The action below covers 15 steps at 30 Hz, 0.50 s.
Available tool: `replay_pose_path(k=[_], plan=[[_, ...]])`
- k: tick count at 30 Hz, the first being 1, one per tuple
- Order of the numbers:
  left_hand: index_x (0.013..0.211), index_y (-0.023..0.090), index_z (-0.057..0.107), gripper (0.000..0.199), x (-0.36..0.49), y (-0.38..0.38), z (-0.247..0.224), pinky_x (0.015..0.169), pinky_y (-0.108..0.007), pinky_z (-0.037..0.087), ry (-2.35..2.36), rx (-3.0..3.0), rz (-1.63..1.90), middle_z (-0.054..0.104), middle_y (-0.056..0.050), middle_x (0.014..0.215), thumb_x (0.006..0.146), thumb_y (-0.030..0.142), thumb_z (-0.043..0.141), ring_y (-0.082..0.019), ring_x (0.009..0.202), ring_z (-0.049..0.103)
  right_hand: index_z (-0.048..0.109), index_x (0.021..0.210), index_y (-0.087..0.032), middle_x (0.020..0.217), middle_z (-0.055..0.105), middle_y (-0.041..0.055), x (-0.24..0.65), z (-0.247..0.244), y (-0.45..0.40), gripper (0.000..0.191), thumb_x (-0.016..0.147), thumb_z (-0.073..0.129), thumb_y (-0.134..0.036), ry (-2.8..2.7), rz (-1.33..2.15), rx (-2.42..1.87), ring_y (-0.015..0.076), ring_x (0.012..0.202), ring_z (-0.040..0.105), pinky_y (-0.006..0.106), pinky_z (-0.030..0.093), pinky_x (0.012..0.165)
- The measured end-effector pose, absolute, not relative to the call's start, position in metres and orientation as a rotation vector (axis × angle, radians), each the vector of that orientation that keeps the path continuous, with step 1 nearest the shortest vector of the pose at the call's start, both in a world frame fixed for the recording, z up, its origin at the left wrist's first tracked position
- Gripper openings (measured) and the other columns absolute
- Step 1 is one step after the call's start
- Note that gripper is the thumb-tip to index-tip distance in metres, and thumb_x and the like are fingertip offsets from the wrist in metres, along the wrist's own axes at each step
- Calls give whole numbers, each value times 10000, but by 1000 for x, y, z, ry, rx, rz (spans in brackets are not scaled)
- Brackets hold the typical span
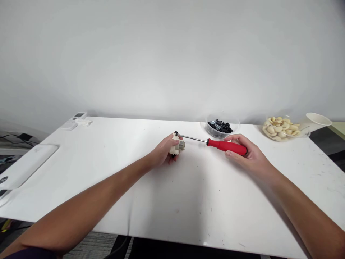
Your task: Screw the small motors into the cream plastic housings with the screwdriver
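Note:
My left hand (163, 150) is closed around a small off-white part (175, 147) with a grey cylindrical piece (181, 145), maybe metal, sticking out to the right. Dark bits show at the part's top and bottom; the fingers hide much of it. In my right hand (249, 153) is a red-handled screwdriver (226, 145), held almost level. Its metal shaft points left, and the tip meets the dark bit at the top of the off-white part. Both hands are above the middle of the white table.
Behind the screwdriver stands a clear bowl (235, 128) of small black pieces. Farther right are a clear bowl (305, 135) of cream-coloured pieces and a tilted white cup (316, 121). A white box-shaped device (33, 163) lies at the left edge; a wall (172, 64) rises behind the table (107, 201).

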State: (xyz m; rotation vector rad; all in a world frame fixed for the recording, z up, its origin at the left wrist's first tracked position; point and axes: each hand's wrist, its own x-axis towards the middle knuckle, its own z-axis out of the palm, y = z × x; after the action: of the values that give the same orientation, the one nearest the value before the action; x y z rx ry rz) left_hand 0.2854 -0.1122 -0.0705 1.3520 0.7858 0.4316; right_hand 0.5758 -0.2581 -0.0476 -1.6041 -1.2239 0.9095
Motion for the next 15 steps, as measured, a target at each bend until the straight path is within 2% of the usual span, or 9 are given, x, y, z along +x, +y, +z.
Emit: replay_pose_path(k=[3, 5, 7, 10, 12, 13, 15], plan=[[1106, 203, 532, 292, 286, -110, -70, 493, -325, 478, 745, 1314, 417, 650, -58, 657, 954, 449, 493, -215, 551, 597, 710, 1125, -313, 976, 712, 26, 576, -46, -263, 314, 870, 788, -480, -1384, 718, -1621, 196, 738, 578, 302, 432, 612], [1099, 196, 519, 288, 285, -109, -70, 513, -352, 504, 743, 1295, 400, 662, -64, 641, 946, 437, 478, -227, 530, 613, 725, 1078, -300, 899, 705, 21, 579, -46, -266, 267, 890, 768, -485, -1428, 692, -1645, 194, 705, 563, 302, 410, 596], [1090, 192, 521, 271, 285, -109, -70, 529, -353, 516, 726, 1305, 394, 659, -56, 641, 943, 417, 482, -222, 526, 617, 716, 995, -274, 751, 613, -2, 581, -47, -265, 261, 924, 724, -525, -1379, 767, -1664, 164, 620, 483, 289, 349, 551], [1083, 186, 534, 248, 284, -112, -70, 550, -339, 533, 714, 1349, 397, 658, -50, 671, 948, 392, 499, -210, 561, 626, 581, 761, -227, 614, 394, -38, 582, -50, -258, 470, 961, 634, -648, -1186, 1017, -1670, 123, 539, 325, 284, 232, 510], [1089, 184, 545, 248, 285, -114, -70, 539, -334, 537, 740, 1363, 407, 653, -47, 681, 956, 389, 500, -207, 570, 624, 457, 687, -228, 583, 297, -57, 581, -51, -254, 577, 947, 607, -721, -1072, 1193, -1658, 109, 520, 236, 291, 171, 504], [1095, 183, 551, 252, 285, -115, -70, 532, -331, 538, 754, 1364, 417, 651, -46, 689, 959, 390, 504, -206, 572, 624, 429, 680, -232, 579, 277, -62, 580, -52, -252, 595, 940, 602, -739, -1045, 1238, -1655, 107, 518, 213, 293, 155, 504], [1106, 184, 561, 266, 287, -115, -70, 516, -326, 536, 776, 1357, 437, 643, -40, 699, 960, 402, 519, -202, 569, 619, 487, 723, -234, 582, 309, -60, 578, -51, -252, 554, 932, 618, -729, -1071, 1191, -1672, 110, 515, 236, 290, 164, 500]])
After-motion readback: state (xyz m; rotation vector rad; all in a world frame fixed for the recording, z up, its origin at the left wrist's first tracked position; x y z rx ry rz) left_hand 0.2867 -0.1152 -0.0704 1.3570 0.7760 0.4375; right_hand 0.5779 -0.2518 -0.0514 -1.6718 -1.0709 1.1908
